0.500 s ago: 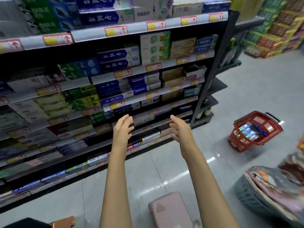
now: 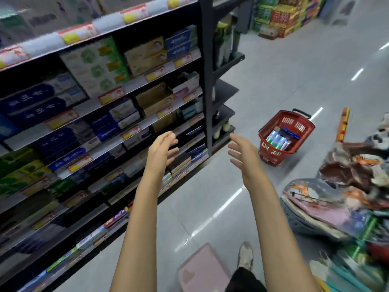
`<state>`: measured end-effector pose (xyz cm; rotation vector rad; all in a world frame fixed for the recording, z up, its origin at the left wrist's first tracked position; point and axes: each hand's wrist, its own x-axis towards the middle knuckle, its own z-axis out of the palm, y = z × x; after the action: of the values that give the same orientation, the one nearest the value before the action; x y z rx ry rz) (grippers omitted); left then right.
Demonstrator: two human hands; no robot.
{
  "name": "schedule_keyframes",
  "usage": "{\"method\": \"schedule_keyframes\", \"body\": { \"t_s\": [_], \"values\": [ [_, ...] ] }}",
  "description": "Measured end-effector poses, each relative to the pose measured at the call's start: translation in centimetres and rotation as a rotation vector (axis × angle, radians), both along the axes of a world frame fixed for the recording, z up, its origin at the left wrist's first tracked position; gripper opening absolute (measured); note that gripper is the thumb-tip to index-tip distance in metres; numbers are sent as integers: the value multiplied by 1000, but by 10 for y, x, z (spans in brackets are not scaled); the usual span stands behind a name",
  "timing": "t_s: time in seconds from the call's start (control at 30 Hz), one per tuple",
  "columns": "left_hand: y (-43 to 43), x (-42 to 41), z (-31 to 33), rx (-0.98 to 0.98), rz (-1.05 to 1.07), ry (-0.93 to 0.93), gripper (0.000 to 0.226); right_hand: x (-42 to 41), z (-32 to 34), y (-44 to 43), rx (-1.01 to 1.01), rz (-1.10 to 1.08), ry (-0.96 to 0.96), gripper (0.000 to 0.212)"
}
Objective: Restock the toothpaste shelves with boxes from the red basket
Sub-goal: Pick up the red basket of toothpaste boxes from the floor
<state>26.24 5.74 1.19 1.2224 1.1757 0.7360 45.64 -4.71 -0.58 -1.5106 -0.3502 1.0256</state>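
Head view: the toothpaste shelves (image 2: 205, 76) fill the left side, a black rack of many tiers running away from the camera. Each tier is edged with yellow and red price tags. Green-and-white boxes (image 2: 94, 66), dark blue boxes (image 2: 35, 106) and tan boxes (image 2: 147, 53) lie stacked flat on the upper tiers. The lower tiers are too blurred to read.

The pale grey floor (image 2: 273, 81) takes up the right side of the aisle. Low on the right, a grey basket (image 2: 294, 216) lies tilted on the floor, heaped past its rim with mixed soft packages (image 2: 336, 186). What they are cannot be told. Stacked cartons (image 2: 282, 15) stand at the far end of the aisle.

The red basket (image 2: 269, 152) sits on the floor just past the end of the rack, well apart from both hands. It has a black handle at its far side. Inside it, several blue-green toothpaste boxes (image 2: 276, 140) lean together at the near side, with a dark blue box (image 2: 291, 131) behind them.

A pink plastic object (image 2: 202, 270) rests on the floor at the bottom edge, and a pale shoe (image 2: 245, 256) is beside it.

Both bare arms reach forward. The left hand (image 2: 162, 150) is in front of the lower tiers and the right hand (image 2: 242, 152) is over the floor. Their palms face each other, the fingers are loosely spread, and neither holds anything.
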Motion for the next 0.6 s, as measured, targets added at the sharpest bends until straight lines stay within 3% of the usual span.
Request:
{"method": "schedule_keyframes", "body": {
  "t_s": [0.07, 0.23, 0.4, 0.6],
  "values": [
    [10, 50, 0, 0, -7, 3, 36, 51, -2, 4, -1, -38, 7, 38],
    [30, 177, 4, 6, -51, 33, 35, 175, 0, 7, -7, -85, 32, 17],
    [47, 285, 3, 11, -114, 30, 25, 273, 1, 8, -9, -227, 19, 29],
    [81, 390, -16, -41, -213, 23, 29, 357, -16, 13, -38, -388, 38, 9]
  ]
}}
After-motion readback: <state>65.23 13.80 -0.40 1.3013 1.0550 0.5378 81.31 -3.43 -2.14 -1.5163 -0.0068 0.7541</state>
